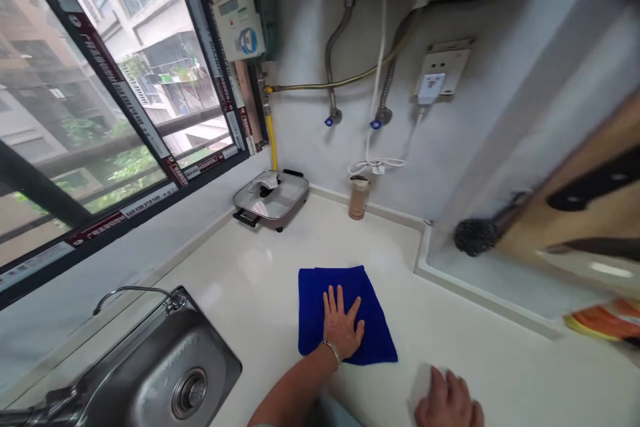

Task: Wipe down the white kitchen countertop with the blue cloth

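A folded blue cloth [373,340] lies flat on the white countertop [260,320]. My left hand [341,327], with a bracelet at its wrist, presses palm down on this cloth, its fingers spread. At the bottom edge, right of the cloth and apart from it, my right hand [447,401] rests at the countertop with its fingers curled in and close together. Nothing shows in it; its lower part is cut off by the frame.
A steel sink [165,360] with a faucet is set in the counter at left. An electric pan with a glass lid [273,195] stands in the back corner, a brownish cup [359,199] by the wall. A knife [595,180] and black scrubber [475,235] hang at right.
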Motion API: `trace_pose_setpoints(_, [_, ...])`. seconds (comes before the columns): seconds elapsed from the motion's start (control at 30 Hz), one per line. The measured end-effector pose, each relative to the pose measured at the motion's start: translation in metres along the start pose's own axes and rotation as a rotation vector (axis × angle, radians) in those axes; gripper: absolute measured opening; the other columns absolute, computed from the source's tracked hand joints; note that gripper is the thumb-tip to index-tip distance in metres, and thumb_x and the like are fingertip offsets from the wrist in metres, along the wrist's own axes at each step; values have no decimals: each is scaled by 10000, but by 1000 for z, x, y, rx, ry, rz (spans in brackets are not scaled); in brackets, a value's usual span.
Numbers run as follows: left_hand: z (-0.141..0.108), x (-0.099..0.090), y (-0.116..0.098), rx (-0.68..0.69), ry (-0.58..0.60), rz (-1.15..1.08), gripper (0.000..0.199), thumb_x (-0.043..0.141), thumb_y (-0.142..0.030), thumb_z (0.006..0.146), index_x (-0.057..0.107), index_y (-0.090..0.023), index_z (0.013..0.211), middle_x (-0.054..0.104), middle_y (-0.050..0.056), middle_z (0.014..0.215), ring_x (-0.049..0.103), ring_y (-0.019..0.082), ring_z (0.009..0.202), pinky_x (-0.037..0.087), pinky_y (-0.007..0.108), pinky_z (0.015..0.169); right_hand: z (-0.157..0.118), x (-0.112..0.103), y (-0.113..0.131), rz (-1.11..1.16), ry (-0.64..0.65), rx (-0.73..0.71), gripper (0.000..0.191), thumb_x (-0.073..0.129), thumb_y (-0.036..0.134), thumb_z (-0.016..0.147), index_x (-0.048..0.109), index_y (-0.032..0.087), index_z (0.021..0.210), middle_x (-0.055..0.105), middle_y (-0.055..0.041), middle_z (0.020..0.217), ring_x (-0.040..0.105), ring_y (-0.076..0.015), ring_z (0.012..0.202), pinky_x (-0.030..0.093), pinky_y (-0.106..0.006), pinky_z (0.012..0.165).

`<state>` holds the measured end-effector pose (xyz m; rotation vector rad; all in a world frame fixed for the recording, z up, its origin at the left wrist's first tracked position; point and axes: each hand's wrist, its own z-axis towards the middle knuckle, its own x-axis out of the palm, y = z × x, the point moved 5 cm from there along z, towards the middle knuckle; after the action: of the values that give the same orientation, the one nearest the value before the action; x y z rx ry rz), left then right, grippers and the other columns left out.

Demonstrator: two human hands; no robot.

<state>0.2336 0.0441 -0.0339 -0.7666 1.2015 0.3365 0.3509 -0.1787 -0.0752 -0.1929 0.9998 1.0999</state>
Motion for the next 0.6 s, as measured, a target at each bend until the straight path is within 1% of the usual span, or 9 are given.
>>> trace_pose_setpoints(0.07, [-19,6,-30,80,47,-46,650,424,-535,940,194,-411,1536,-132,40,1664,24,449,1513,205,741,1170,2,-2,0,-6,37,46,588,439,277,820,470,143,1392,489,-255,1403,399,-475,1354,340,-751,1028])
trace_pose_setpoints(0.13, [-41,8,-56,170,92,-94,660,427,-527,942,174,-408,1540,-179,43,1652,2,442,1514,195,733,1178,1,-4,-8,42,88,64,531,395,287,857,497,131,1354,475,-242,1420,397,-441,1367,350,-710,1061])
trace_pose_setpoints(0.2, [-63,8,-76,243,129,-133,668,439,-509,943,163,-407,1542,-200,47,1645,-16,434,1517,190,719,1186,-3,-7,-23,156,145,71,500,369,324,888,506,140,1332,487,-212,1417,426,-399,1355,388,-660,1070])
trace_pose_setpoints(0.27, [-83,6,-90,287,163,-156,671,450,-499,943,160,-412,1542,-207,47,1643,-21,427,1519,189,708,1191,-13,-10,-44,282,202,86,508,361,364,905,482,147,1348,510,-189,1400,469,-361,1325,425,-616,1070])
trace_pose_setpoints(0.37, [-106,2,-105,324,202,-168,669,451,-499,943,161,-420,1541,-205,49,1645,-24,416,1522,184,694,1196,-35,-22,-75,359,248,120,506,368,385,918,462,173,1368,536,-161,1383,506,-335,1295,438,-597,1079])
trace_pose_setpoints(0.43, [-115,1,-111,350,218,-163,672,457,-503,941,168,-420,1541,-195,52,1650,-25,410,1524,182,687,1198,-49,-33,-88,353,244,83,466,380,370,923,494,187,1336,544,-151,1380,511,-337,1295,438,-599,1085])
trace_pose_setpoints(0.53, [-118,2,-112,391,229,-145,667,476,-515,931,202,-429,1533,-161,40,1662,-8,395,1530,190,662,1204,-63,-50,-93,334,237,-45,439,392,315,924,502,200,1332,528,-136,1411,485,-331,1329,437,-590,1097])
trace_pose_setpoints(0.6, [-113,4,-107,411,227,-120,651,499,-517,921,253,-438,1518,-90,18,1678,26,371,1538,201,627,1214,-65,-58,-89,305,228,-118,473,392,275,921,463,198,1382,499,-134,1446,459,-328,1354,427,-590,1110])
